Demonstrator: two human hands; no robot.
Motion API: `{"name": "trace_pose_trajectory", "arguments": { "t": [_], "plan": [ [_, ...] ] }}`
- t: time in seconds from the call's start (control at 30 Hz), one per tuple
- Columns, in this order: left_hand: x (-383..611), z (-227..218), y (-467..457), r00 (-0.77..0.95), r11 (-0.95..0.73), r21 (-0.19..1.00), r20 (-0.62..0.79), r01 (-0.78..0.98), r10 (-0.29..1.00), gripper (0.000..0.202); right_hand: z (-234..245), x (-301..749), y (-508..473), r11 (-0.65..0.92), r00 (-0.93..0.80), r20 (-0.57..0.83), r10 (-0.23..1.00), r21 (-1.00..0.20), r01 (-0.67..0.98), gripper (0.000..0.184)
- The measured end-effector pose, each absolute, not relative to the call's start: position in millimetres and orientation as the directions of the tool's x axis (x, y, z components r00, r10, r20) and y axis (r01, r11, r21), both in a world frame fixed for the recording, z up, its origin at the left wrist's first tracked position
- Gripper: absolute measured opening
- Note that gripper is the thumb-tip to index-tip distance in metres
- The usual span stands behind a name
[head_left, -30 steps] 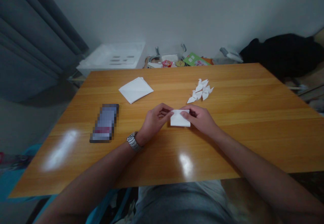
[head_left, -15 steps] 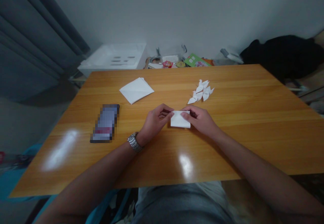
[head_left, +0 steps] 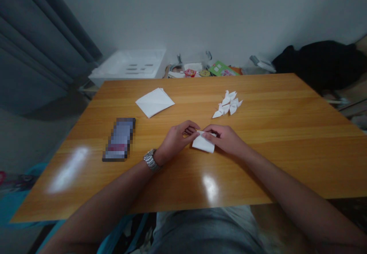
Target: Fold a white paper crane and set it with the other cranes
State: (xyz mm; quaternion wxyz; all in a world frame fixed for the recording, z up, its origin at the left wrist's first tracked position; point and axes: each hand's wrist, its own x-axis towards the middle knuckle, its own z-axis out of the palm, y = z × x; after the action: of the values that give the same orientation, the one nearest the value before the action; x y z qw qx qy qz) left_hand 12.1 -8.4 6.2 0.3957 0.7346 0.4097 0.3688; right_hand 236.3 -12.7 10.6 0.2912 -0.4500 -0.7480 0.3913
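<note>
A small folded white paper (head_left: pixel 203 144) lies at the middle of the wooden table (head_left: pixel 258 158). My left hand (head_left: pixel 175 140), with a metal watch on its wrist, pinches the paper's upper left corner. My right hand (head_left: pixel 226 139) holds the paper's upper right part with curled fingers. The paper is tilted, its near edge resting on the table. Beyond my right hand lies a small heap of folded white paper cranes (head_left: pixel 228 104). A stack of white square sheets (head_left: pixel 154 101) lies farther left.
A dark phone (head_left: pixel 119 139) lies on the table's left part. Behind the table stand a white box (head_left: pixel 129 67), small packets and a green pack (head_left: pixel 220 69). A black cloth (head_left: pixel 321 63) is heaped at the far right. Grey curtains hang at left.
The folded paper has turned from lying square and flat to a tilted position. Both hands have shifted slightly towards me with it, fingers pinching its top edge.
</note>
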Motion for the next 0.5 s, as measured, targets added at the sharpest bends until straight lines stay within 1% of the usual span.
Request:
{"name": "trace_pose_trajectory", "arguments": {
  "t": [0.27,0.4,0.5],
  "plan": [
    [14.5,-1.5,-4.0,0.337,-0.178,0.970,0.114,0.164,0.935,0.027,13.8,232.6,-15.7,0.315,-0.364,0.145,0.920,-0.826,0.467,0.026],
    [13.5,-2.3,-2.3,0.350,-0.195,0.968,0.130,0.156,0.928,0.024,11.7,232.1,-16.1,0.324,-0.374,0.152,0.915,-0.830,0.455,0.025],
    [11.3,0.3,-2.9,0.373,-0.234,0.952,0.148,0.196,0.916,0.025,10.3,232.8,-16.4,0.325,-0.404,0.134,0.905,-0.830,0.454,0.026]
  ]
}}
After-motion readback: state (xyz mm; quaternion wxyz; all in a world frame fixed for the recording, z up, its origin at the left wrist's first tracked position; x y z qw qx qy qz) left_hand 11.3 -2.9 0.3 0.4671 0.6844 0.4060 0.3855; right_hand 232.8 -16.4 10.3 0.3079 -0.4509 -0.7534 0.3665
